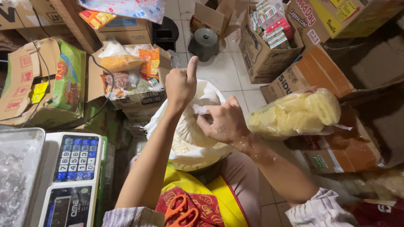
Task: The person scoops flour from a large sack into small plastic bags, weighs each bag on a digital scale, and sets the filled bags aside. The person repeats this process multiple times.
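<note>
Cartons crowd the tiled floor (219,71) on every side: an open cardboard box (263,54) of small packets stands at upper right, another open carton (134,98) filled with bagged snacks stands at upper left. A flattened green-printed carton (69,80) lies further left.

At centre, a white sack (198,147) sits between the person's knees, just above a yellow and red apron (198,197). Inside it rests a clear plastic bag of white grains (191,130), its neck gathered upward.

A clear bag of pale yellow crackers (294,113) lies to the right on a carton, close beside the right wrist but apart from the sack.

A digital weighing scale (73,176) with blue keypad occupies the lower left, touching a clear tray (19,168).

The left hand (181,86) is closed into a fist around the twisted bag neck, thumb raised. The right hand (223,122) is also closed, pinching the same plastic neck just below the left.

Orange-handled scissors (181,212) lie on the apron at bottom centre. A grey plastic stool (205,42) stands on the floor beyond the sack.
</note>
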